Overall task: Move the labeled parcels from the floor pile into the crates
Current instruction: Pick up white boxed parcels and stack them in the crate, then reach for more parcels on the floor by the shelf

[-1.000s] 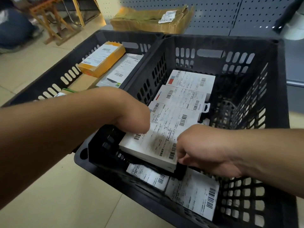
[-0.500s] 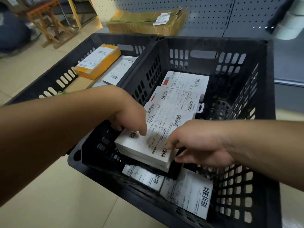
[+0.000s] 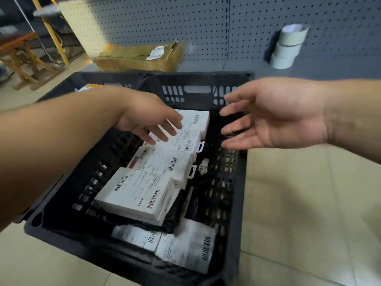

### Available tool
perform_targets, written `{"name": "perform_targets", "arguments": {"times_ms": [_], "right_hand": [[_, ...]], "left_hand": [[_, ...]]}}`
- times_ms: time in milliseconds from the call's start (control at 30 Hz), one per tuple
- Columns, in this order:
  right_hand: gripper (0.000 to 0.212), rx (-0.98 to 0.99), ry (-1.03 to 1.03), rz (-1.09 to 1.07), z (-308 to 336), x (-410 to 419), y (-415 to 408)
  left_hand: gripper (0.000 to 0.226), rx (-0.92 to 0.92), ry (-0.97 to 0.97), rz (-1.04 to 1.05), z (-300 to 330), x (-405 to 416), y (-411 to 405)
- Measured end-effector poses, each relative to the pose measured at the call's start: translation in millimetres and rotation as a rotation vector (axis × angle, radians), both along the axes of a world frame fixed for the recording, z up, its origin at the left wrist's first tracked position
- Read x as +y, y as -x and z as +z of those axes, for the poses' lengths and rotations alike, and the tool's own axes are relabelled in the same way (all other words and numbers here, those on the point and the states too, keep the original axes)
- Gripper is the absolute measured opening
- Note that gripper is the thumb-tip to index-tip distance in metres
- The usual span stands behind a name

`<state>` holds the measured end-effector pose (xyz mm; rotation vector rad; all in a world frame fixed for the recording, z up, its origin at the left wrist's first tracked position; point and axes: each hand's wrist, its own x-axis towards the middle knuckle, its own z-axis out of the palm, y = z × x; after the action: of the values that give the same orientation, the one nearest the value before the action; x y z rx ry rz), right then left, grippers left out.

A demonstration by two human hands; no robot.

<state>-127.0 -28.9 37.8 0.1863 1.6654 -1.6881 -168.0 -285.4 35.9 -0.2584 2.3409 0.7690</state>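
Both hands hover empty, fingers spread — left hand [image 3: 148, 120] above the white labeled parcels [image 3: 144, 190] lying overlapped in the black crate [image 3: 233, 203], right hand [image 3: 274, 114] over its right rim — bare mesh floor beside the parcels.

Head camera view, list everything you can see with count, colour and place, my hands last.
Black slotted plastic crate: one in full view, on the floor, centre.
White labelled box parcels: about four, overlapping in a row inside the crate.
Dark bag parcels with white labels: two, near end of the crate.
Brown cardboard box: one, behind the crate.
White tape rolls: three, stacked, upper right by the grey pegboard wall.
Wooden stool: one, upper left.
Hands: left hand and right hand, open above the crate, holding nothing.
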Motion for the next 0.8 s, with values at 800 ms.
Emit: {"name": "perform_targets", "arguments": {"times_ms": [800], "right_hand": [[0.046, -0.026, -0.515, -0.465, -58.5, 404.3, -52.6]], "left_hand": [[0.022, 0.189, -0.412, -0.089, -11.9, 342.3, -14.9]]}}
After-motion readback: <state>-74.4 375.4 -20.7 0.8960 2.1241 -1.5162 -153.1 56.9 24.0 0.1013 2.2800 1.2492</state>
